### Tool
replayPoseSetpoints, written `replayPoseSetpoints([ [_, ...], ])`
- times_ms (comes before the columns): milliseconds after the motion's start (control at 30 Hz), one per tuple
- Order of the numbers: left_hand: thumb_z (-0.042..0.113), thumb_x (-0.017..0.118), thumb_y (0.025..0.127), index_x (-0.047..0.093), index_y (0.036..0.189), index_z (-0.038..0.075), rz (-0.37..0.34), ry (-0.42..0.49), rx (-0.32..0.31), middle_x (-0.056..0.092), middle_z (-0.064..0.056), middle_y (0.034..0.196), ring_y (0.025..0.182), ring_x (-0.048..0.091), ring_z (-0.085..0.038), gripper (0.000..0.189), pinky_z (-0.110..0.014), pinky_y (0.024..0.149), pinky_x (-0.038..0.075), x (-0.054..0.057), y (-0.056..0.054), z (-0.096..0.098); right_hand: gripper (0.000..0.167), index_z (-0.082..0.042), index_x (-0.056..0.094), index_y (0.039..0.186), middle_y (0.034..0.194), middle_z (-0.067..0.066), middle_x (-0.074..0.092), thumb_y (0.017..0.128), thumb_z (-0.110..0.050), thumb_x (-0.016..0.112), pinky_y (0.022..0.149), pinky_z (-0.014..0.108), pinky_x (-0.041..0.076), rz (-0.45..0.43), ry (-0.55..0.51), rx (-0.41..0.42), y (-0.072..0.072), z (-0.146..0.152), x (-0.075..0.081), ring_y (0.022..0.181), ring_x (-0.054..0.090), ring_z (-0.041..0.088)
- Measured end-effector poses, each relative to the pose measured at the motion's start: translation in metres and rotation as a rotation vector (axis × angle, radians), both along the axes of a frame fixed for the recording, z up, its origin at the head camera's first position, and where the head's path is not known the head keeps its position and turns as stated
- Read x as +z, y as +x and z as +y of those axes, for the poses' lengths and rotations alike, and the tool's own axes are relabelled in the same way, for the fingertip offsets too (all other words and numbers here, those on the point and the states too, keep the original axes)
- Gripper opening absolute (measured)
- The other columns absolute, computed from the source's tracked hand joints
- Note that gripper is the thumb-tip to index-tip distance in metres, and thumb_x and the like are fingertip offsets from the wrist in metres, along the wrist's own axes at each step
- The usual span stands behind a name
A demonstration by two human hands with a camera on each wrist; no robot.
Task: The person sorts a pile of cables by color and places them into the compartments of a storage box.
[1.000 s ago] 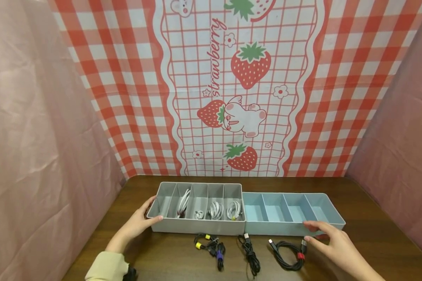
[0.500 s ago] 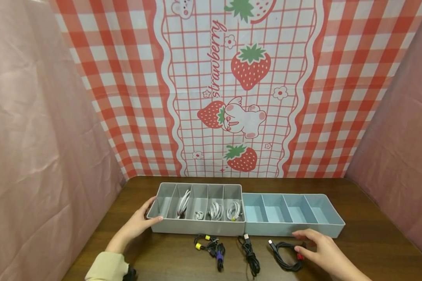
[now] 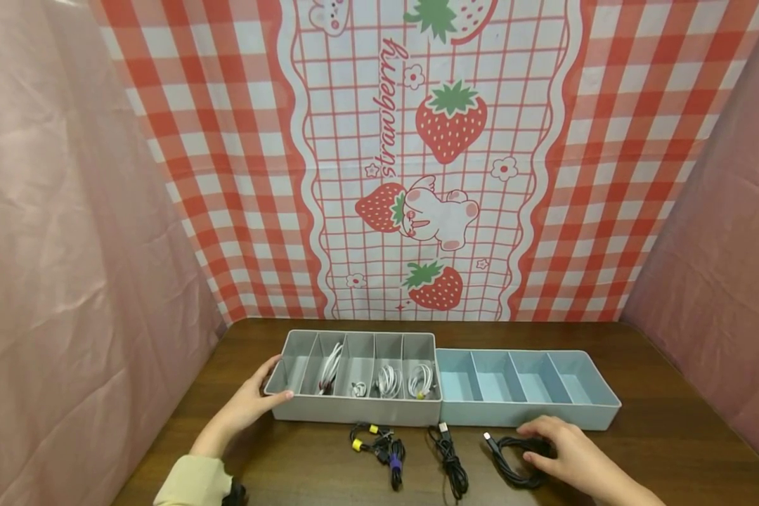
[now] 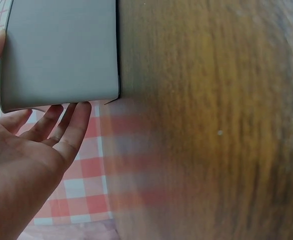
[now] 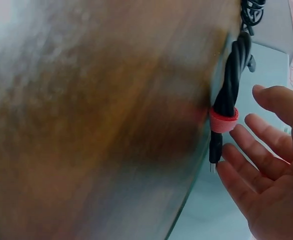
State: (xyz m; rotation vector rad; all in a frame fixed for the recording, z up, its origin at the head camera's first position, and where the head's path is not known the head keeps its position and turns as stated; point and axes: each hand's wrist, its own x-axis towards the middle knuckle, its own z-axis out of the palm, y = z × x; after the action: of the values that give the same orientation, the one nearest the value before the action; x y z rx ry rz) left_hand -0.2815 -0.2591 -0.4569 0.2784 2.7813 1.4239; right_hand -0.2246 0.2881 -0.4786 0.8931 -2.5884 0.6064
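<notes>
My left hand [image 3: 248, 399] holds the left end of a grey divided organizer box [image 3: 357, 410]. In the left wrist view its thumb lies at the rim while the fingertips touch the end wall [image 4: 61, 75]. On the right, my right hand [image 3: 568, 453] hovers with relaxed fingers over a coiled black USB cable [image 3: 511, 476]. The right wrist view shows this cable's red strap [image 5: 223, 120] and plug beside the fingertips, with the thumb apart from the coil. From the head, the hand hides the coil's right side.
White coiled cables [image 3: 388, 380] lie in several grey compartments. A light blue divided box [image 3: 512, 413] adjoins the grey one. Toward the front are a bundled black USB cable [image 3: 449, 460] and black cables with yellow and purple ties [image 3: 395, 460]. A checked curtain [image 3: 228, 176] hangs behind.
My right hand has moved left and slightly down over the coiled black cable, covering its red strap in the head view. The left hand and both boxes stay put.
</notes>
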Motion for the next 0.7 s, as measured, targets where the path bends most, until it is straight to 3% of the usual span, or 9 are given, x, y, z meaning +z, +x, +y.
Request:
replayPoseSetpoints([
  [233, 0.027, 0.070, 0.085, 0.023, 0.149, 0.010, -0.008, 0.006, 0.004, 0.035, -0.024, 0.146, 0.130, 0.038, -0.039, 0.081, -0.053, 0.102, 0.033, -0.0002, -0.0001, 0.0001, 0.029, -0.018, 0.067, 0.094, 0.086, -0.012, 0.060, 0.069, -0.019, 0.082, 0.064, 0.027, 0.048, 0.034, 0.092, 0.013, -0.0014, -0.0043, -0.0007, 0.078, 0.054, 0.004],
  [500, 0.028, 0.071, 0.085, 0.023, 0.149, 0.009, -0.013, 0.026, -0.001, 0.036, -0.025, 0.144, 0.128, 0.040, -0.038, 0.082, -0.052, 0.101, 0.034, -0.0006, -0.0004, 0.0005, 0.025, -0.021, 0.067, 0.093, 0.087, -0.014, 0.058, 0.072, -0.021, 0.080, 0.065, 0.027, 0.048, -0.028, 0.189, -0.039, -0.0022, -0.0084, 0.0018, 0.080, 0.053, 0.003],
  [700, 0.025, 0.070, 0.085, 0.023, 0.149, 0.008, -0.010, 0.035, -0.006, 0.037, -0.024, 0.144, 0.128, 0.041, -0.038, 0.081, -0.051, 0.100, 0.035, -0.0010, -0.0006, 0.0006, 0.024, -0.022, 0.067, 0.090, 0.087, -0.014, 0.058, 0.071, -0.019, 0.080, 0.064, 0.028, 0.048, 0.023, 0.226, -0.001, -0.0050, -0.0098, 0.0022, 0.080, 0.054, 0.006],
])
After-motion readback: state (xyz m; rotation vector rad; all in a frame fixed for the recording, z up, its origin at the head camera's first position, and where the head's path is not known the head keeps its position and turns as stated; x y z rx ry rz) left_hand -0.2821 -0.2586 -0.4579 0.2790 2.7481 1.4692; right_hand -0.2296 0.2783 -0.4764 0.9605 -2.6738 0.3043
